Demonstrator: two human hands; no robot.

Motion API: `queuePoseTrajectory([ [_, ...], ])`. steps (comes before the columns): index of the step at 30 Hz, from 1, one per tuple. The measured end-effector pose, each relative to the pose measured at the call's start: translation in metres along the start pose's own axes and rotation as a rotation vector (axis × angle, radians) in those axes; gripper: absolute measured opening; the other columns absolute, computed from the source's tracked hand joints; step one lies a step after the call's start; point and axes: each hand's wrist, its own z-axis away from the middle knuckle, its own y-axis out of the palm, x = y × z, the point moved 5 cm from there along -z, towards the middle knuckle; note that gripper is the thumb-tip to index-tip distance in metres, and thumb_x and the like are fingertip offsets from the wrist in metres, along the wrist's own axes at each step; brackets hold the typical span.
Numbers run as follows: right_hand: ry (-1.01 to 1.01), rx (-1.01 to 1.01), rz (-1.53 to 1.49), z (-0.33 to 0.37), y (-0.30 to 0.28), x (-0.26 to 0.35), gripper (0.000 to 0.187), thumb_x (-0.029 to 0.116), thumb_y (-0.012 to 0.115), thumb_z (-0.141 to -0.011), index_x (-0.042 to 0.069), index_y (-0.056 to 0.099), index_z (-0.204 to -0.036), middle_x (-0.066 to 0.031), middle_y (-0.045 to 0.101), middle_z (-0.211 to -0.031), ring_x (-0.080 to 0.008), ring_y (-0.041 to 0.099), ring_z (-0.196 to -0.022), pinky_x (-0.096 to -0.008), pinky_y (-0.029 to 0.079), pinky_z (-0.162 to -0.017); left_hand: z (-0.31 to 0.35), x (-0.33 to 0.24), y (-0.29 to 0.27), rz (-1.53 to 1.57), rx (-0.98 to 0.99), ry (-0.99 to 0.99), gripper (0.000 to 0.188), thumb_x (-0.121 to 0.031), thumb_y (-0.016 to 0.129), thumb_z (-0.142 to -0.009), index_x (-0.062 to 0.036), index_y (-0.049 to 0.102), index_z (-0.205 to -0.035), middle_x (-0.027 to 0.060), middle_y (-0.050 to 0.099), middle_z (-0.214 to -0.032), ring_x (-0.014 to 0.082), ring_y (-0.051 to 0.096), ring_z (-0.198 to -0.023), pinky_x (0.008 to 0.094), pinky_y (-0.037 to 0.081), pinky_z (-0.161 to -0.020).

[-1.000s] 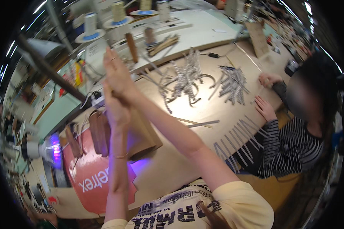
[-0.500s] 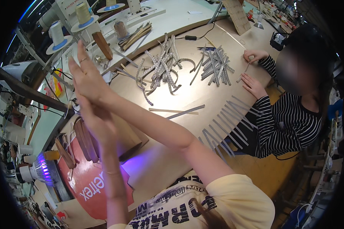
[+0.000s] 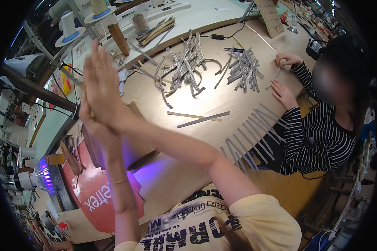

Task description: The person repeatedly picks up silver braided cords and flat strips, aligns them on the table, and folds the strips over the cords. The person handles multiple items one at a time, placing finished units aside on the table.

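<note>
My right hand [image 3: 102, 90] is raised over the left part of the workbench, its fingers stretched upward and side by side. My left hand [image 3: 98, 129] lies against it, palm to palm, a little lower. Part of the left fingers is hidden behind the right hand, and what shows of them seems laid flat. No object is visible between the palms, though their inner sides are out of sight. Beneath the hands stands a brown box-like block [image 3: 142, 157] on the bench. Two thin strips, one grey strip [image 3: 203, 119] and one tan strip [image 3: 178, 113], cross to the right.
Braided grey bands [image 3: 188, 62] lie heaped at the back beside a pile of grey strips [image 3: 245, 69]. More grey strips [image 3: 255, 134] hang over the right bench edge. A co-worker in a striped sleeve [image 3: 295, 125] sits there. A lit purple lamp [image 3: 46, 175] and thread cones [image 3: 68, 25] stand left.
The view has shifted slightly. My hands stay pressed together, while the right has slid against the left, and the left sits lower along it. The co-worker's hands remain at the right bench edge.
</note>
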Motion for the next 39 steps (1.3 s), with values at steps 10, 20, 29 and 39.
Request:
queuePoseTrajectory([
  [10,-0.086,-0.023,-0.2,-0.002,-0.004,0.028,0.06,0.034,0.038,-0.103,0.002,0.027,-0.152,-0.0329,0.02,-0.154,-0.0484,0.015,-0.145,-0.0556,0.009,-0.118,0.02,-0.004,-0.01,0.061,-0.027,0.047,0.049,-0.032,0.028,-0.108,-0.0042,0.036,-0.147,0.0113,0.045,-0.146,0.0222,0.047,-0.133,0.0355,0.036,-0.111],
  [20,-0.325,-0.408,0.146,0.004,-0.02,0.032,0.055,0.032,0.05,-0.101,0.0,0.039,-0.144,-0.0325,0.039,-0.14,-0.0459,0.036,-0.13,-0.0526,0.025,-0.109,0.01,-0.002,-0.026,-0.01,-0.026,0.236,0.033,-0.029,0.045,-0.106,-0.0014,0.057,-0.121,0.0085,0.065,-0.106,0.0127,0.064,-0.098,0.0258,0.052,-0.083],
  [29,-0.255,0.107,0.215,0.084,-0.088,0.008,0.014,0.014,0.061,-0.092,0.005,0.072,-0.096,-0.0059,0.069,-0.082,-0.0241,0.063,-0.078,-0.0357,0.045,-0.074,-0.085,-0.002,-0.07,-0.104,0.171,0.181,0.048,-0.037,0.046,-0.106,-0.0131,0.041,-0.064,-0.0034,0.042,-0.057,0.0064,0.028,-0.047,0.0295,0.023,-0.043],
  [39,0.417,0.088,0.681,0.182,-0.267,-0.01,0.018,0.013,0.064,-0.093,-0.002,0.073,-0.097,-0.0137,0.073,-0.087,-0.0216,0.069,-0.083,-0.0322,0.051,-0.078,-0.123,0.114,-0.053,-1.654,0.747,0.466,0.041,-0.029,0.048,-0.102,0.0017,0.068,-0.083,0.0208,0.065,-0.07,0.0435,0.061,-0.067,0.0508,0.05,-0.069],
])
